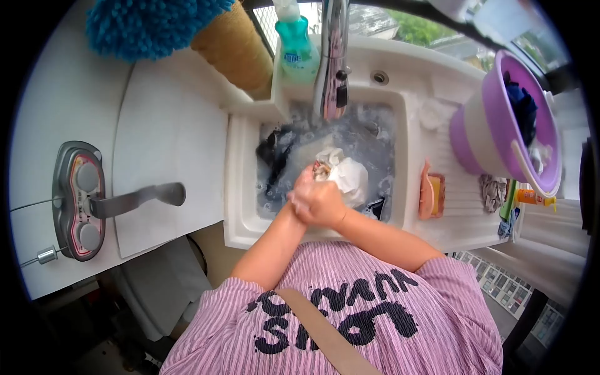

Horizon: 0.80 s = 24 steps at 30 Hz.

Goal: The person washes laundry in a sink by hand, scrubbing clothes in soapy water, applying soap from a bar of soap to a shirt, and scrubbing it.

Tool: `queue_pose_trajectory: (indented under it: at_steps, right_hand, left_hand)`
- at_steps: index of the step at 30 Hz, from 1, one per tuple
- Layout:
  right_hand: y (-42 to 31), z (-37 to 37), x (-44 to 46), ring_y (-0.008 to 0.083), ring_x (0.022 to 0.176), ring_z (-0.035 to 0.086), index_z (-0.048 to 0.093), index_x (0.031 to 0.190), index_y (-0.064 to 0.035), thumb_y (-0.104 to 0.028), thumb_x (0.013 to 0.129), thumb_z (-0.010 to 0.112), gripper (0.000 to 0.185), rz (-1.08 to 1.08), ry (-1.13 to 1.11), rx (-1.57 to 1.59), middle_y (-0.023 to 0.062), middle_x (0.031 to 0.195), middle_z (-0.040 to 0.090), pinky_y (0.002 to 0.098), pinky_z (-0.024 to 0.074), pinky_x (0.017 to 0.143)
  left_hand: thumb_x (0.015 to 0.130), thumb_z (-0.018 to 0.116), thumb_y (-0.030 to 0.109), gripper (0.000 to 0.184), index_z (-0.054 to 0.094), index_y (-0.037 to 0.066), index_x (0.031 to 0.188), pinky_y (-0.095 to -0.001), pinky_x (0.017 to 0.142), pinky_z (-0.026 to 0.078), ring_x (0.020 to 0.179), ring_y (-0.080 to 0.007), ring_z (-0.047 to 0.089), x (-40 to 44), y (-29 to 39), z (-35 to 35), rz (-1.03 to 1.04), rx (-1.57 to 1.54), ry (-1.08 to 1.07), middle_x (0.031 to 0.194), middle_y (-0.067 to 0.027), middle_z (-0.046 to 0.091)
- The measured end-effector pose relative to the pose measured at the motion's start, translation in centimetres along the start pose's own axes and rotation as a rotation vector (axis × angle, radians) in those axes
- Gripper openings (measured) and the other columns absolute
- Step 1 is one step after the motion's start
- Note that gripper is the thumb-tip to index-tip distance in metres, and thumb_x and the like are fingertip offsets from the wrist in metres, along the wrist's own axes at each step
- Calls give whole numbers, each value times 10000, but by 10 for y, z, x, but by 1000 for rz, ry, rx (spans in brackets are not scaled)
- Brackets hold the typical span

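Note:
Both of my hands meet over the sink, closed on a wet white cloth. My left hand grips it from the left side. My right hand is pressed against the left one, partly covering it, with its fingers curled in. The cloth bunches out beyond my fists, its rounded part close to the water. Cloudy, sudsy water fills the basin. In it float a dark garment on the left and a small dark piece near the front right. Some fingers are hidden.
A chrome faucet hangs over the basin's back, with a green soap bottle beside it. On the right stand a purple bucket holding clothes and a pink soap dish. A blue fluffy object sits at back left.

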State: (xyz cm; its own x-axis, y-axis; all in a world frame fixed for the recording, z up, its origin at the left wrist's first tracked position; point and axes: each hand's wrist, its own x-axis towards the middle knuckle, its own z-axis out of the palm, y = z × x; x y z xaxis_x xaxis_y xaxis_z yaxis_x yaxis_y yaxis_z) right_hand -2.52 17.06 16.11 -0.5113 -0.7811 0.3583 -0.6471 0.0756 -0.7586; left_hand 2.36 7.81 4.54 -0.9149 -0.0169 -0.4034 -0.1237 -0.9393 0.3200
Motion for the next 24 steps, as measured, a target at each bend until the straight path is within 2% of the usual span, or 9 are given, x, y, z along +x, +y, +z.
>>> queue_pose_trajectory:
  at_steps: [1,2,3,5,7,10,12,17,24]
  right_hand:
    - [27,7,-4,411,681,639,693,825,-59,-233,852,619,192,219,41,-59,216,754,640,486,523,661]
    - [51,5,-1,405,681,643,697,836,-63,-235,850,627,186,427,88,-123,214,764,649,477,530,673]
    - [61,-6,6,400,688,652,697,845,-68,-236,850,635,179,605,20,-90,210,788,669,468,537,683]
    - [45,-3,5,402,686,650,701,851,-67,-241,858,634,186,480,84,-87,209,791,673,465,535,669]
    - [3,1,4,409,702,654,719,890,-76,-242,867,635,188,148,82,58,201,784,680,462,534,652]
    - [28,5,10,383,737,684,730,848,-66,-274,868,643,226,364,133,-71,191,793,694,450,550,673]
    - [56,-15,20,400,720,670,659,779,-37,-263,889,621,254,576,77,-102,210,766,669,471,534,663]
    - [1,-1,19,446,657,617,595,722,-34,-254,908,629,290,10,233,40,229,715,631,502,489,604]
    - [87,-53,17,371,719,665,677,920,8,-379,966,618,393,661,262,88,241,795,669,420,497,671]
  left_hand:
    - [1054,413,300,335,594,65,1208,-414,910,538,1067,-235,642,-8,5,5,-17,-141,-295,1175,-106,648]
    - [1054,413,287,324,591,63,1205,-390,918,534,1070,-240,643,-17,21,78,-226,-35,486,1165,-110,647]
    - [1054,420,293,328,590,62,1213,-396,924,537,1077,-238,643,-13,16,76,-223,-76,399,1166,-109,647]
    - [1054,428,300,333,590,62,1220,-403,929,539,1084,-236,643,-5,6,40,-220,-117,316,1167,-107,647]
    - [1056,441,320,341,593,72,1233,-434,919,553,1069,-239,657,8,3,-10,-61,-207,-190,1171,-97,654]
    - [1059,417,330,359,590,87,1257,-450,906,564,1044,-247,673,-14,13,36,-111,-167,398,1160,-87,662]
    - [1056,404,337,354,593,87,1219,-445,895,571,1021,-274,683,-16,26,68,-243,-32,309,1133,-104,663]
    - [1058,391,294,329,595,58,1162,-421,889,570,1034,-267,678,-20,34,62,-131,-74,231,1106,-114,662]
    - [1078,417,314,405,570,2,1287,-451,1018,511,1123,-277,657,-26,61,85,-127,51,255,1288,-159,637]
